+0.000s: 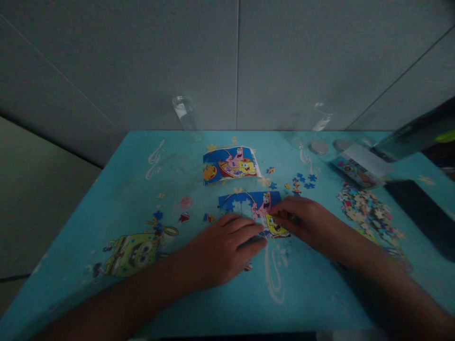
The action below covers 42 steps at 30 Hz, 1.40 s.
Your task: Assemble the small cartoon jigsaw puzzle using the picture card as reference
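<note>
A partly assembled jigsaw puzzle (231, 200) lies in front of me, with a blue border, a pink starfish figure and a yellow sponge figure. There is a gap left of its middle. My left hand (232, 244) rests palm down at its lower edge, fingers stretched and slightly apart. Over its right side, my right hand (298, 215) is closed in a pinch, thumb and forefinger together on what looks like a puzzle piece, mostly hidden. Behind the puzzle is a slightly curled picture sheet (231, 163) with a similar scene. Loose blue pieces (300, 178) lie beyond my right hand.
A heap of mixed pieces (369, 210) lies at the right, beside a dark flat object (421, 213) and a picture-printed packet (359, 168). Clear cylinders (186, 116) stand along the wall, with round lids (319, 147) nearby. A few loose pieces (184, 217) lie left.
</note>
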{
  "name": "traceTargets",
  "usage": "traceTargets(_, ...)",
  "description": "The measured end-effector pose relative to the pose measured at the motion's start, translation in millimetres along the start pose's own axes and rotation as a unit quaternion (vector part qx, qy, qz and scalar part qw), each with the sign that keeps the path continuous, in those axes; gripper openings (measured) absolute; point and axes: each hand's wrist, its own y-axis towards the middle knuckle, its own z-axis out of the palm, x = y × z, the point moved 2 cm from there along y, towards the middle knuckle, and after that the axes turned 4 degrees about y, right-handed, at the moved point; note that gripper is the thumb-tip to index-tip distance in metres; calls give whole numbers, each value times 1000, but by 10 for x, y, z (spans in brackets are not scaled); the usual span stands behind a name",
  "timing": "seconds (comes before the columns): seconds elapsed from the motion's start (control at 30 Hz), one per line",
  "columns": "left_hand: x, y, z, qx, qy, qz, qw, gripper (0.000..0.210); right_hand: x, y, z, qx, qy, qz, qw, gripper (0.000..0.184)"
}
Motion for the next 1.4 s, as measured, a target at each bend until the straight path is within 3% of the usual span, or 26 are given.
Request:
traceTargets(0.2, -8, 1, 8, 0, -11, -12, 1000, 52, 26, 6, -9, -7, 1, -8, 1000, 16)
traceTargets(1.4, -11, 21, 12, 26, -21, -21, 999, 49, 60, 5, -13, -7, -21, -11, 1000, 19)
